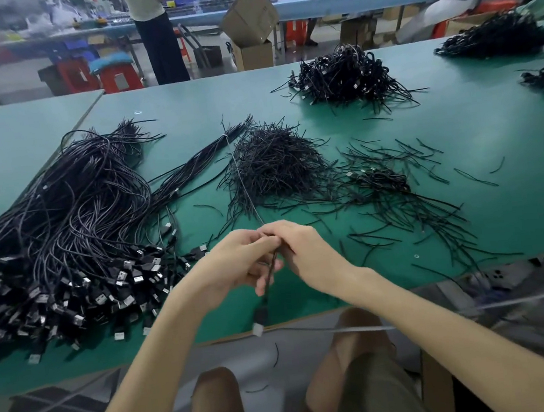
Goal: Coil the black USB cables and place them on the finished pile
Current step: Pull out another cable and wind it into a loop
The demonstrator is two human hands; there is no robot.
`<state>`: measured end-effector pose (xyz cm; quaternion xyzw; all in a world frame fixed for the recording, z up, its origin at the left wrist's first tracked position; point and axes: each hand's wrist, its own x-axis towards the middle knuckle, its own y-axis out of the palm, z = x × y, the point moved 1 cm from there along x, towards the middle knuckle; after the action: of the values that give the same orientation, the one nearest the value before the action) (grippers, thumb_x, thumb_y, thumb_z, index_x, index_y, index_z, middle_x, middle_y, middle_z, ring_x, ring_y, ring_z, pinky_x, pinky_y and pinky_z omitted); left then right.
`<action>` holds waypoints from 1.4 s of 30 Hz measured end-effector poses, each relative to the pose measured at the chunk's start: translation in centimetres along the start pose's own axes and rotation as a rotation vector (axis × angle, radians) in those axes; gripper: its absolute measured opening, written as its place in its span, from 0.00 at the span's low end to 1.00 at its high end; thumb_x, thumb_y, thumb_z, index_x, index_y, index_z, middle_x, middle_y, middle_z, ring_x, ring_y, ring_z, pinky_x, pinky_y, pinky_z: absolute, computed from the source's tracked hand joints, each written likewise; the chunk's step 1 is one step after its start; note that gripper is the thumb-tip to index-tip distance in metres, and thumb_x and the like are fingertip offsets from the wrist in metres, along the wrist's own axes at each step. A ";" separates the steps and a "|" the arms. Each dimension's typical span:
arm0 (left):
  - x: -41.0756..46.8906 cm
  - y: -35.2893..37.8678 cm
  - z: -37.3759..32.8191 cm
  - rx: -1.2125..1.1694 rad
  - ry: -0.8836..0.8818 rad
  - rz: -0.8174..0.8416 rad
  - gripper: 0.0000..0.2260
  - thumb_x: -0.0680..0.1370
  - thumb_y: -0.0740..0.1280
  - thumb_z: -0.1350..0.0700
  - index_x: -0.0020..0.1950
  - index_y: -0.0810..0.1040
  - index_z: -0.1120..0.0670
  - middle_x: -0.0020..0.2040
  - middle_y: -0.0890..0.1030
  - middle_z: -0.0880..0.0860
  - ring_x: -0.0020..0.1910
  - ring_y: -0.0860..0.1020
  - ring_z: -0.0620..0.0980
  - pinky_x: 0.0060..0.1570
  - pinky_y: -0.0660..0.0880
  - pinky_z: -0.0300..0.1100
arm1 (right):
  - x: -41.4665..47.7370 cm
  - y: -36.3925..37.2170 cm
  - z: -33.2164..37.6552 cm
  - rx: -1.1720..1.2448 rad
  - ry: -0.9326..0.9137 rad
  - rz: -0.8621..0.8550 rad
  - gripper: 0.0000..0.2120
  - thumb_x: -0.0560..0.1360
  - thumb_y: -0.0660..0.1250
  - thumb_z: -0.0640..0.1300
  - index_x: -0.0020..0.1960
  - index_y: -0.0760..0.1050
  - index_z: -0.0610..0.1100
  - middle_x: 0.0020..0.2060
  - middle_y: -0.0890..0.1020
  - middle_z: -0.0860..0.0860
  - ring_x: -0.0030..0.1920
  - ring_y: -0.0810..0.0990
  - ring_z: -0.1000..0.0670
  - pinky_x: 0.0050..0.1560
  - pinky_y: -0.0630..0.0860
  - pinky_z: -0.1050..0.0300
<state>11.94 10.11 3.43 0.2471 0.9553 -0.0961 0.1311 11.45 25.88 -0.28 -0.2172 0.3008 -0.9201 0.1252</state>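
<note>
Head cam: L hand (pixel 236 264) and R hand (pixel 305 252) meet over the near edge of the table (pixel 494 111), both pinching one black USB cable (pixel 270 277); its plug dangles off the edge. Risks: the smooth, springy jacket lets loops pop open if the pinch slackens, and the far tail may snag the thin wire ties (pixel 273 165) mid-table. Finished pile (pixel 344 76) sits far right.

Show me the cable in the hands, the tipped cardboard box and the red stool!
cable (pixel 260 316): head view, on its dangling black plug end.
tipped cardboard box (pixel 247 15): head view, on its brown side.
red stool (pixel 120 81): head view, on its red front.
</note>
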 end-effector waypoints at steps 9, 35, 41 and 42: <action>-1.6 -2.1 0.5 -0.195 0.253 0.083 0.13 0.82 0.65 0.59 0.65 0.77 0.63 0.41 0.79 0.57 0.34 0.76 0.52 0.40 0.67 0.49 | -1.0 4.5 2.7 0.483 0.209 -0.168 0.28 0.80 0.52 0.25 0.34 0.75 0.50 0.28 0.79 0.51 0.34 0.78 0.50 0.49 0.78 0.53; -0.1 -2.2 1.1 -0.639 0.166 -0.062 0.10 0.83 0.63 0.56 0.57 0.78 0.62 0.35 0.72 0.49 0.32 0.71 0.45 0.37 0.77 0.40 | -4.1 2.2 2.5 0.346 0.316 0.166 0.16 0.81 0.60 0.50 0.42 0.84 0.49 0.21 0.64 0.55 0.23 0.59 0.52 0.25 0.58 0.59; -0.2 -2.4 0.9 -0.746 0.225 -0.069 0.14 0.84 0.61 0.48 0.50 0.78 0.58 0.36 0.61 0.48 0.29 0.61 0.44 0.29 0.66 0.36 | -5.1 1.0 2.2 0.374 0.309 0.188 0.18 0.84 0.60 0.51 0.42 0.83 0.47 0.22 0.63 0.55 0.25 0.59 0.52 0.27 0.57 0.58; -0.2 -2.4 0.8 -0.767 0.242 -0.064 0.14 0.85 0.61 0.48 0.49 0.77 0.57 0.36 0.60 0.48 0.29 0.60 0.44 0.29 0.66 0.36 | -5.1 0.9 2.2 0.374 0.301 0.200 0.18 0.84 0.60 0.51 0.42 0.83 0.47 0.22 0.63 0.54 0.25 0.59 0.51 0.27 0.58 0.58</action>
<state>11.11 7.77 2.98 0.1600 0.9375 0.2933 0.0974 17.07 25.87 -0.91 -0.0199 0.1605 -0.9648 0.2074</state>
